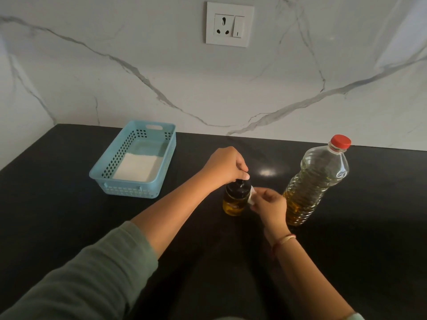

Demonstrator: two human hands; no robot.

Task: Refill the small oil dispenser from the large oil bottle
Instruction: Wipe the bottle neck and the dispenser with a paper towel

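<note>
Presently, the small oil dispenser [233, 200] stands upright on the black countertop [69, 209], roughly centre, its black cap [238, 189] fitted and a shallow layer of amber oil in the glass base. The left hand [227, 166] comes down on it from above, fingers curled and closed around the top of the cap. The right hand [269, 204] is at the dispenser's right side, its fingers pinching a small white scrap [252, 195] held against the glass; whether that scrap is tissue or a label cannot be told. Just beside this hand, to the right, the large oil bottle [316, 185] stands upright with its red cap [340, 141] on, part full of yellow oil and not touched by either hand. A thread band [283, 240] circles the right wrist; a grey-green sleeve [92, 273] covers the left upper arm. Well to the left sits a light blue perforated basket [99, 175] holding a flat white item [138, 167] — folded cloth or paper, not determinable. On the marble-patterned wall above, a white socket plate [230, 24] with one switch.
</note>
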